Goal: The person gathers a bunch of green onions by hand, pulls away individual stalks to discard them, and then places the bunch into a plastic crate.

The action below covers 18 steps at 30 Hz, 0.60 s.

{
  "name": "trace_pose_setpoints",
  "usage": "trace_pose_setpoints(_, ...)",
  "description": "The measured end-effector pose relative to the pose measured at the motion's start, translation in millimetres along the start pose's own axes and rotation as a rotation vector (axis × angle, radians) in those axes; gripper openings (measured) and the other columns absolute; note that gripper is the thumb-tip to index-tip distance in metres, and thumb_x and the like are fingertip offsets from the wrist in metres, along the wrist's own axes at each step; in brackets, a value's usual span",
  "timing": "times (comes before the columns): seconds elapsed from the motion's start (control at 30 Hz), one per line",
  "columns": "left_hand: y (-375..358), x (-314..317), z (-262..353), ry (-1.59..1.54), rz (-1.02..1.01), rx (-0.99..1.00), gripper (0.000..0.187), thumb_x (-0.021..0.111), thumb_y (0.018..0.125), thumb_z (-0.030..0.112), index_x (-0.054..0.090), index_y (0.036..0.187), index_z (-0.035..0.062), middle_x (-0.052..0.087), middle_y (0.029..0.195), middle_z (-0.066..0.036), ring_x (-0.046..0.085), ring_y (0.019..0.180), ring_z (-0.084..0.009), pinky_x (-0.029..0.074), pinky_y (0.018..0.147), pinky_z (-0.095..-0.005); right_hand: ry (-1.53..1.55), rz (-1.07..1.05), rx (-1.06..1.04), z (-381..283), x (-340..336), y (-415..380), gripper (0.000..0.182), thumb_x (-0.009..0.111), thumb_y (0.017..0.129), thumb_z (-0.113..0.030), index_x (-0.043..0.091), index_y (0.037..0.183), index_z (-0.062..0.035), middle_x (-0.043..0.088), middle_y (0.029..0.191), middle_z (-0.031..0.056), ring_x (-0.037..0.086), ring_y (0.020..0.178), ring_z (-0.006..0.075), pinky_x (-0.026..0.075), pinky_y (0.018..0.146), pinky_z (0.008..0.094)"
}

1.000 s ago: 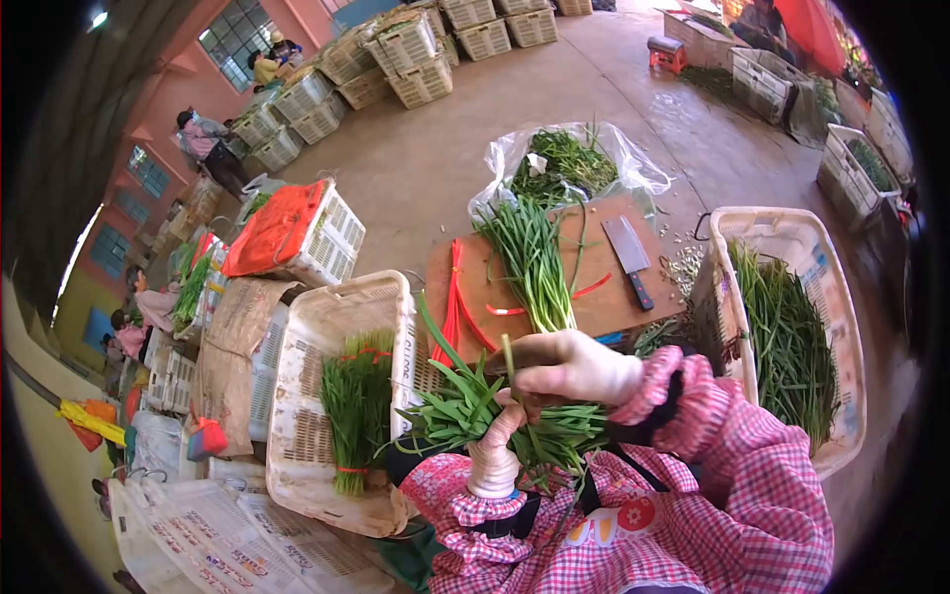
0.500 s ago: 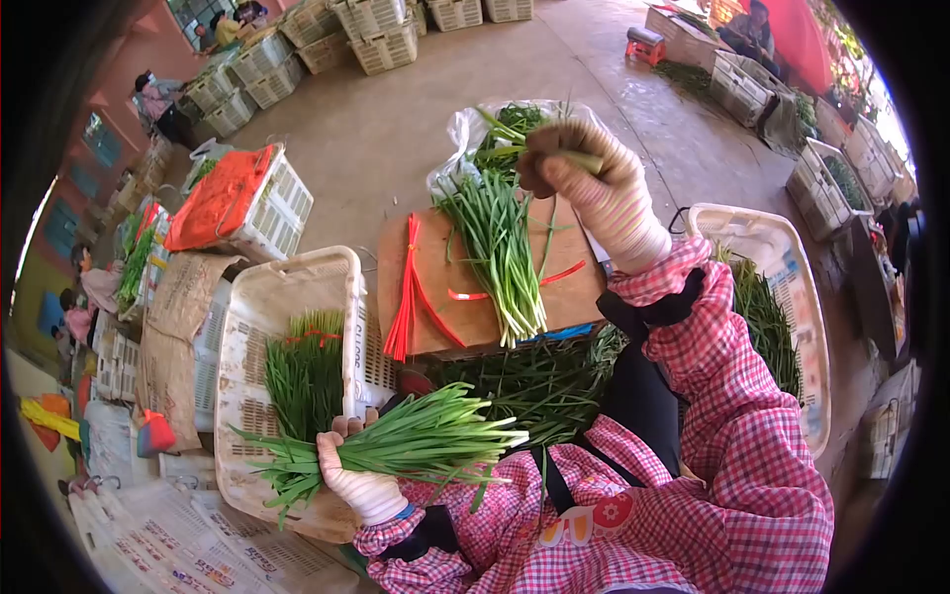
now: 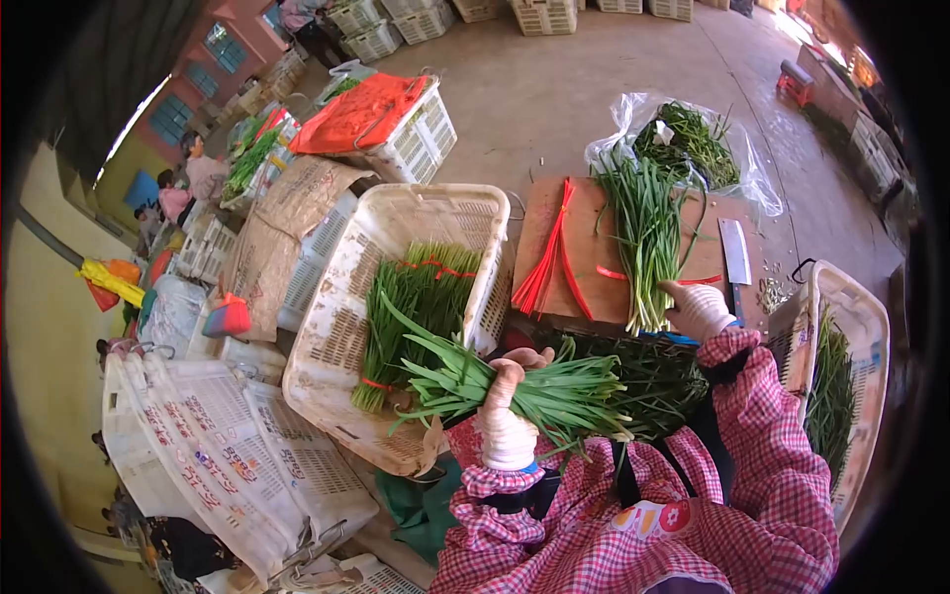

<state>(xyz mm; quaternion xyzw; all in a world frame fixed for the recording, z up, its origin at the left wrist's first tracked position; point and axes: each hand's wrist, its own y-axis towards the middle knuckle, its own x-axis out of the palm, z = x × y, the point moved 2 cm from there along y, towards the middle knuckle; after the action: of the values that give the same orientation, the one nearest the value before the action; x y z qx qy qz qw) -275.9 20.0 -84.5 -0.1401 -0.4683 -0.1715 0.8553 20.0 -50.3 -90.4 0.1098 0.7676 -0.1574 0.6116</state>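
Observation:
My left hand (image 3: pixel 509 411), in a pale striped glove, is closed around a bunch of garlic chives (image 3: pixel 569 396) held level above my lap. At the front of a brown board (image 3: pixel 534 208), my right hand (image 3: pixel 699 311) has its fingers closed at the white stalk ends of a loose pile of garlic chives (image 3: pixel 643 233). A red tie strip runs beneath that pile. Left of it lies a bundle of red ties (image 3: pixel 556 252); on the right is a cleaver (image 3: pixel 734 252) with a dark handle.
On my left, a white basket (image 3: pixel 336 327) holds red-tied chive bundles (image 3: pixel 426 297). Another basket (image 3: pixel 871 327) with greens stands at my right. Behind the board, a clear plastic bag (image 3: pixel 757 183) bears loose greens. Red cloth covers a crate (image 3: pixel 421 139). Co-workers sit far left.
My right hand has come down from above the board to the pile's stalk ends. My left hand still grips its bunch. The view has turned left, and the cleaver now shows.

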Motion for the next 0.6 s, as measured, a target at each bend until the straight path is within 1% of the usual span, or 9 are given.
trace_pose_setpoints(0.07,-5.2,12.0,-5.2,0.128,-0.023,-0.016,0.014,0.064,0.086,0.018,0.058,0.083,0.0059,0.061,0.1,-0.011,0.06,0.094,-0.0226,0.039,0.103,-0.0506,0.403,0.197,-0.165,-44.9,-27.4,-13.7,0.025,0.064,0.078,-0.023,0.065,0.1,-0.0112,0.065,0.079,0.0165,0.065,0.075,0.0333,0.052,0.068,0.0401)
trace_pose_setpoints(0.1,-7.0,17.1,-9.1,0.161,-0.038,-0.018,0.016,0.065,0.085,0.019,0.06,0.086,0.0037,0.062,0.097,-0.009,0.059,0.092,-0.0193,0.044,0.097,-0.0425,0.635,0.253,-0.256,-67.8,-35.6,-21.0,0.023,0.066,0.079,-0.022,0.066,0.098,-0.01,0.066,0.081,0.0159,0.065,0.077,0.0322,0.053,0.07,0.0369)
trace_pose_setpoints(0.17,-11.3,19.7,-12.4,0.291,-0.061,-0.054,0.019,0.067,0.084,0.02,0.061,0.089,0.0028,0.062,0.096,-0.007,0.059,0.091,-0.0174,0.045,0.092,-0.0381,1.027,0.114,-0.36,-110.2,-60.0,-39.8,0.028,0.07,0.078,-0.024,0.065,0.097,-0.0043,0.066,0.082,0.0145,0.065,0.076,0.0293,0.052,0.072,0.0349)
trace_pose_setpoints(0.23,-19.4,33.5,-15.2,0.402,-0.054,-0.008,0.024,0.069,0.081,0.021,0.063,0.094,0.001,0.063,0.094,-0.003,0.057,0.085,-0.0131,0.047,0.08,-0.0286,1.009,0.101,-0.527,-132.5,-73.6,-46.2,0.029,0.071,0.077,-0.025,0.064,0.097,-0.0041,0.065,0.084,0.0142,0.064,0.079,0.0285,0.051,0.073,0.0352)
trace_pose_setpoints(0.27,-23.7,36.1,-15.9,0.455,-0.021,-0.024,0.024,0.069,0.081,0.019,0.063,0.096,0.0024,0.063,0.098,-0.003,0.057,0.087,-0.0133,0.047,0.082,-0.0288,0.95,0.033,-0.543,-138.2,-77.3,-47.9,0.03,0.072,0.078,-0.022,0.066,0.1,-0.0021,0.064,0.09,0.0126,0.063,0.083,0.0256,0.05,0.077,0.0335)
trace_pose_setpoints(0.47,-37.4,46.4,-22.3,0.6,-0.113,0.083,0.032,0.068,0.083,0.019,0.059,0.111,0.0042,0.061,0.105,-0.003,0.057,0.093,-0.0153,0.047,0.082,-0.0316,0.924,0.134,-0.572,-140.0,-84.6,-67.5,0.026,0.072,0.076,-0.018,0.066,0.096,-0.0027,0.063,0.083,0.0117,0.062,0.08,0.0272,0.05,0.074,0.0343)
trace_pose_setpoints(0.53,-38.0,40.3,-25.4,0.799,-0.16,0.155,0.035,0.068,0.084,0.02,0.058,0.113,0.0037,0.06,0.106,-0.004,0.056,0.094,-0.0163,0.047,0.081,-0.0323,0.927,0.135,-0.575,-135.7,-82.1,-71.5,0.024,0.07,0.075,-0.015,0.066,0.095,-0.0026,0.063,0.082,0.0119,0.062,0.079,0.0288,0.05,0.074,0.0346)
trace_pose_setpoints(0.57,-42.6,49.3,-25.7,0.731,-0.127,0.129,0.033,0.068,0.085,0.023,0.059,0.11,0.0035,0.061,0.101,-0.005,0.057,0.088,-0.0156,0.047,0.078,-0.0317,0.967,0.187,-0.606,-132.3,-78.3,-73.3,0.02,0.068,0.079,-0.014,0.065,0.094,-0.0008,0.063,0.078,0.0094,0.063,0.073,0.0238,0.051,0.069,0.033)
trace_pose_setpoints(0.6,-42.9,48.6,-25.5,0.733,-0.136,0.13,0.033,0.068,0.085,0.023,0.059,0.11,0.0035,0.061,0.101,-0.005,0.057,0.088,-0.0156,0.047,0.078,-0.0317,0.967,0.196,-0.605,-130.2,-76.4,-79.5,0.02,0.068,0.079,-0.014,0.065,0.094,-0.0008,0.063,0.078,0.0094,0.063,0.073,0.0238,0.051,0.069,0.033)
